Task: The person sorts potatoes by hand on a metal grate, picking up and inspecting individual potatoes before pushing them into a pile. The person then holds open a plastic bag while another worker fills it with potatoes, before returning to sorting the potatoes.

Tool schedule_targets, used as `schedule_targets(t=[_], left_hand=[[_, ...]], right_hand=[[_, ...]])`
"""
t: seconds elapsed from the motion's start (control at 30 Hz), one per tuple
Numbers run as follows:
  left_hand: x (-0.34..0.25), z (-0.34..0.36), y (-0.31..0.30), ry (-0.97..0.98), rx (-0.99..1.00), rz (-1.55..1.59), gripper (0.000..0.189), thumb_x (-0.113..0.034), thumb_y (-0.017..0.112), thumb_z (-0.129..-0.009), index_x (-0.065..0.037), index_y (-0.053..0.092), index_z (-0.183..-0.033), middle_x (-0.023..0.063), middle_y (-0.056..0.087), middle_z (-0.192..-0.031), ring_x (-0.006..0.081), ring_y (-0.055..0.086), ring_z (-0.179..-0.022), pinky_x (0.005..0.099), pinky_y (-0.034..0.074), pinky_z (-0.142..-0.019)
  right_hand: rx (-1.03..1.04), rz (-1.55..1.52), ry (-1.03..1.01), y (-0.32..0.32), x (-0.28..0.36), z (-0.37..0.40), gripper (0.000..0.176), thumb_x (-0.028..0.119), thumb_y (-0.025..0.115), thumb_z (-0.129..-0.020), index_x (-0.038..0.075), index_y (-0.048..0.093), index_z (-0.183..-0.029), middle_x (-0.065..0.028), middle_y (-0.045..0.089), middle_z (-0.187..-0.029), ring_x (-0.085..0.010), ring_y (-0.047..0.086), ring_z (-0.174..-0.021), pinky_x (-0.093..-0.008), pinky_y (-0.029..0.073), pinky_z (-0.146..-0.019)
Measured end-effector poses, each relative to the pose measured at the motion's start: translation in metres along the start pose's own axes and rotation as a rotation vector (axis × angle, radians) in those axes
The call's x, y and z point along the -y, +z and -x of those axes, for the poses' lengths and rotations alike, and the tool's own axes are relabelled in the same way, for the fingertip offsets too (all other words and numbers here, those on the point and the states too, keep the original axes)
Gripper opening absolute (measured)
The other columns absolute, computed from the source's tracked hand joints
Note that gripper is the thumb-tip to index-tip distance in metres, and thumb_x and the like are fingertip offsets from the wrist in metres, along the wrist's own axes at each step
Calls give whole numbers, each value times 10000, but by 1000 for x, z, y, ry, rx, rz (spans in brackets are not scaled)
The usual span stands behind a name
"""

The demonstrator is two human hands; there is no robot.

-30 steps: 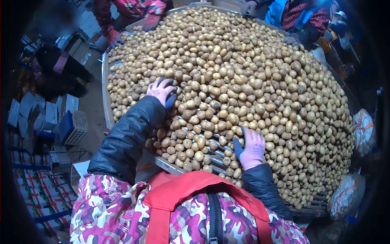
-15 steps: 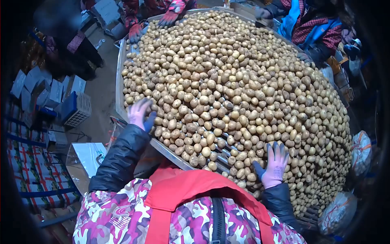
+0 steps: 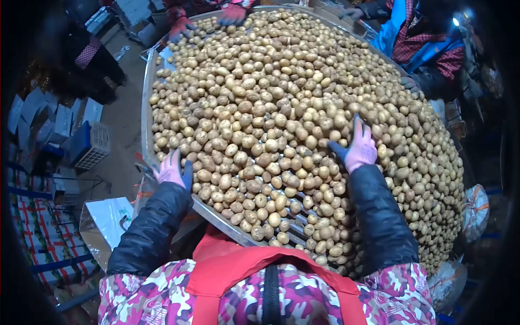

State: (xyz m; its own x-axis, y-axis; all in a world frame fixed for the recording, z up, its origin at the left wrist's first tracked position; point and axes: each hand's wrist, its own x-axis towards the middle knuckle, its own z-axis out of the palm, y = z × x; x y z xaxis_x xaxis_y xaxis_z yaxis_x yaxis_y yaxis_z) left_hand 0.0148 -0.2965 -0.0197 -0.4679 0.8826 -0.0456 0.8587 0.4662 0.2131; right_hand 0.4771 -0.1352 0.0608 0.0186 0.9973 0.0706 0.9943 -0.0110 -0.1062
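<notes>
Around both gloved hands, potatoes (image 3: 271, 124) heaped across the table (image 3: 145, 108).

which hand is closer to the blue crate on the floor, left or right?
Left. The left hand is at the table's left rim, the side facing the blue crate. The right hand rests on the potatoes much farther right.

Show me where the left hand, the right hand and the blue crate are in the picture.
left hand (image 3: 172, 169): head view, back of the glove.
right hand (image 3: 360, 149): head view, back of the glove.
blue crate (image 3: 81, 143): head view, its blue side wall.
</notes>
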Motion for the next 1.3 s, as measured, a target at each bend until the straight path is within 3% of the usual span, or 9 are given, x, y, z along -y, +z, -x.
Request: schedule_targets(t=[0.13,0.23,0.37,0.5,0.7,0.87,1.03,1.13,1.3], left_hand=[[-3,0,-5,-10,44,-43,648,-492,555,-981,-165,447,-1531,129,474,-1538,319,428,-1434,692,195,-1193],[1,-1,0,13,19,-60,624,-433,565,-974,-159,453,-1524,131,475,-1541,336,441,-1420,687,206,-1184],[-1,-2,-2,12,21,-37,598,-390,570,-971,-161,465,-1513,141,497,-1522,349,443,-1418,653,225,-1182],[-4,-2,-4,8,20,-21,610,-419,569,-974,-171,459,-1520,125,489,-1532,345,425,-1432,670,163,-1204],[-5,-4,-3,-17,20,-26,614,-431,574,-973,-179,459,-1521,114,491,-1535,328,421,-1439,668,166,-1204],[0,-5,2,-35,10,-9,604,-443,594,-966,-223,472,-1515,94,495,-1541,322,428,-1447,667,193,-1199],[6,-6,6,0,-24,20,604,-453,605,-953,-215,497,-1497,104,508,-1527,328,449,-1430,675,208,-1189],[6,-5,3,17,-33,38,611,-475,604,-954,-206,503,-1493,107,515,-1519,322,455,-1425,664,239,-1183],[4,-4,1,15,-44,24,616,-505,603,-952,-214,515,-1488,87,532,-1507,285,467,-1421,638,242,-1198]], right_hand=[[-180,39,-16,22,32,-36,1067,663,797,-742,223,331,-1596,-218,565,-1315,-405,622,-1138,-518,530,-930],[-127,-207,-76,39,58,-82,1014,653,769,-777,174,367,-1576,-237,539,-1385,-398,484,-1318,-489,424,-1109],[-111,-355,116,37,107,-116,952,648,756,-771,217,420,-1550,-206,436,-1525,-393,477,-1367,-502,430,-1118],[73,-333,-26,28,126,-116,942,691,721,-786,239,428,-1559,-193,496,-1469,-383,480,-1361,-465,423,-1127],[53,-237,-279,26,149,-67,887,669,713,-812,229,442,-1533,-208,523,-1424,-391,476,-1349,-528,427,-1096],[98,-322,-406,31,181,8,839,605,732,-821,223,460,-1516,-178,405,-1564,-447,405,-1406,-568,427,-1081],[7,-274,-540,58,186,64,649,477,641,-910,196,513,-1480,-191,396,-1580,-556,285,-1452,-658,305,-1153],[112,-267,-648,52,170,93,612,433,656,-918,178,530,-1460,-198,390,-1579,-483,281,-1484,-679,239,-1170],[160,-414,-641,36,123,143,656,416,682,-900,145,503,-1470,-215,392,-1564,-426,395,-1422,-598,297,-1161]])
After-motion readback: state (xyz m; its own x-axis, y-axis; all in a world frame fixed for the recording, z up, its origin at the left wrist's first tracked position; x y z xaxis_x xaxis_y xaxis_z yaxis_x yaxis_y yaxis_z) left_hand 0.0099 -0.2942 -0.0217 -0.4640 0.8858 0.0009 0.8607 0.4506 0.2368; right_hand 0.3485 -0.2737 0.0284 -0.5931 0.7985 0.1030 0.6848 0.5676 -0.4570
